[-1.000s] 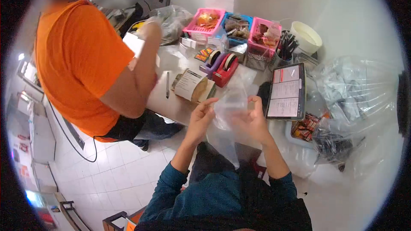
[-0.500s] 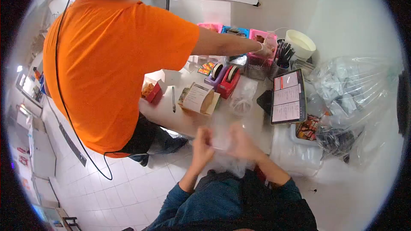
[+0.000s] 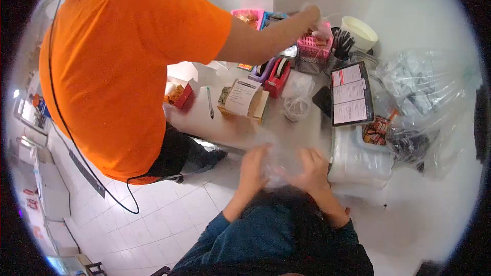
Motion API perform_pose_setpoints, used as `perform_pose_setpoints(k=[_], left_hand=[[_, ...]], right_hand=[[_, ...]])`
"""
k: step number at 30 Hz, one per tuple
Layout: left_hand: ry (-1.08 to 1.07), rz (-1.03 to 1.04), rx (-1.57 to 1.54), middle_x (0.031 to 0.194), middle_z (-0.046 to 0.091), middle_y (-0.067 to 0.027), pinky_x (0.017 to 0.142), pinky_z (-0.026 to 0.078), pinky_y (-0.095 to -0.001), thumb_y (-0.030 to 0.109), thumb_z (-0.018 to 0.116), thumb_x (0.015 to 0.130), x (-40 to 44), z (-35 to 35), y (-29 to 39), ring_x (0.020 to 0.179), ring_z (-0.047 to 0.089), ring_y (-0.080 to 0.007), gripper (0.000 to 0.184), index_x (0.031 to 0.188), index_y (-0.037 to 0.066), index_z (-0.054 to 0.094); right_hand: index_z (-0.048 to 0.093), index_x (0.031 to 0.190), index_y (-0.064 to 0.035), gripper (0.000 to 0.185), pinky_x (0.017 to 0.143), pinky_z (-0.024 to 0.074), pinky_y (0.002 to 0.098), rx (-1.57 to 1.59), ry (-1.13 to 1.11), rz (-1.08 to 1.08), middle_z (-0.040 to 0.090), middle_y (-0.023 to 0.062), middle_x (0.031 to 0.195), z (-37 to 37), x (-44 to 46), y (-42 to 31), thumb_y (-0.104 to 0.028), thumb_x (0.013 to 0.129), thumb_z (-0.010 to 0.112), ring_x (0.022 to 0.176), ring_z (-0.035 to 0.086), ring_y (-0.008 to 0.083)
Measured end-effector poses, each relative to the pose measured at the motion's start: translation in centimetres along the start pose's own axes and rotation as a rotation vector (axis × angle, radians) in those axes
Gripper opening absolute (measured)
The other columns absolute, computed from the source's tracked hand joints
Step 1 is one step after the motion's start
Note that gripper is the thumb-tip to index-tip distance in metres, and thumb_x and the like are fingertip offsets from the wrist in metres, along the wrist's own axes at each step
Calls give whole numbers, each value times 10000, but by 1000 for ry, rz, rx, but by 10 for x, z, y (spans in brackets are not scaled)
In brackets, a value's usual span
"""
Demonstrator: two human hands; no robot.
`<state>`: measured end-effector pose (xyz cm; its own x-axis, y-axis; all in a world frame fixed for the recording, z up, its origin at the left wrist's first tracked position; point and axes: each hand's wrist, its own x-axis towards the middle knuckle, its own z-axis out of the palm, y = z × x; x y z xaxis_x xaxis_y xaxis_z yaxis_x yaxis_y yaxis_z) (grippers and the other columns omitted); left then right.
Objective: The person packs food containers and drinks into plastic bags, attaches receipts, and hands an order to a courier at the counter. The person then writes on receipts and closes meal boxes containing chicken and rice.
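Note:
Both my hands hold a clear plastic bag [image 3: 280, 161] over the table's front edge. My left hand [image 3: 254, 167] has its fingers closed on the bag's left side. My right hand [image 3: 311, 169] grips the other side, its fingers bent and somewhat blurred. Beyond them on the table lie another clear bag or cup [image 3: 297, 106] and a yellowish box [image 3: 243, 100] with a printed slip on it. A red box with food [image 3: 180, 95] and a pen [image 3: 210, 102] are further left.
A co-worker in an orange shirt [image 3: 128, 71] reaches across the table to a pink basket [image 3: 314, 46]. Red tape dispenser [image 3: 278, 77], tablet [image 3: 352, 94], white tub [image 3: 359, 32], cup of pens [image 3: 341, 51] and a large plastic bag [image 3: 429, 92] stand at the back and right.
My hands have moved down and nearer my body with the bag, then slightly apart. The co-worker has turned and stretched an arm to the pink basket, then raised that hand.

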<state>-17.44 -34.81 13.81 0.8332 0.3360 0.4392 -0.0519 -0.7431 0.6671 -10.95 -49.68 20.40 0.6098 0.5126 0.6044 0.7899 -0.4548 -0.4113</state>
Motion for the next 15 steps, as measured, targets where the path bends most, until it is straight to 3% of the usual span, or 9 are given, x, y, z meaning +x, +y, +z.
perform_pose_setpoints(k=[1,3,4,6,8,10,12,13,15], left_hand=[[-58,-33,-154,783,548,-88,611,421,-264,67,645,569,-2,15,-17,671,525,-219,565,1087,46,421],[-50,-484,-703,771,541,-53,602,414,-254,64,623,609,0,28,-37,647,511,-185,519,1091,51,432],[-44,-710,-977,764,538,-35,598,410,-248,63,611,629,6,27,-36,634,504,-168,496,1093,54,437],[-252,-740,-1158,871,510,-14,591,404,-225,66,570,701,-3,4,-19,738,476,-119,416,1098,56,447],[-554,-701,-1457,957,500,-27,614,408,-212,79,575,715,-13,-42,-9,827,466,-112,425,1116,52,437],[-561,-537,-1244,1038,488,-56,671,431,-245,98,620,691,-17,-79,-12,883,480,-136,485,1134,40,431],[-564,-472,-819,1107,467,-66,744,421,-260,99,648,685,-14,-110,-25,933,475,-148,541,1169,42,415],[-474,-467,-539,1099,472,-78,761,410,-271,71,629,695,-13,-118,-40,942,478,-180,480,1136,40,442],[-221,-163,-88,1048,493,-104,771,408,-295,61,575,725,-7,-130,-47,923,493,-222,354,1067,37,485]], right_hand=[[495,732,-75,325,534,408,305,-152,112,-61,510,49,683,3,-4,-5,-253,597,730,612,497,198],[515,732,-69,247,596,435,330,-457,339,-189,538,60,740,11,-17,-12,-242,660,675,684,525,226],[521,763,-62,202,638,435,339,-298,192,-307,541,74,780,20,-30,-10,-214,691,632,725,527,235],[533,824,-48,133,724,435,358,30,-108,-525,548,102,859,47,-64,8,-158,751,547,806,530,252],[482,1012,-26,258,846,382,362,-222,-745,105,493,153,1014,59,-73,51,-95,763,471,944,466,280],[416,1094,-4,327,888,350,351,-99,-963,530,425,177,1102,83,-107,131,-112,786,435,1033,394,288],[350,1175,18,398,931,318,339,-53,-957,619,356,201,1189,106,-131,164,-130,809,399,1122,322,296],[417,1102,17,331,893,346,344,-82,-956,549,422,203,1103,118,-131,155,-133,807,401,1042,392,301],[482,1038,7,286,869,353,353,-18,-917,525,488,206,1025,143,-126,134,-138,805,402,970,461,308]])
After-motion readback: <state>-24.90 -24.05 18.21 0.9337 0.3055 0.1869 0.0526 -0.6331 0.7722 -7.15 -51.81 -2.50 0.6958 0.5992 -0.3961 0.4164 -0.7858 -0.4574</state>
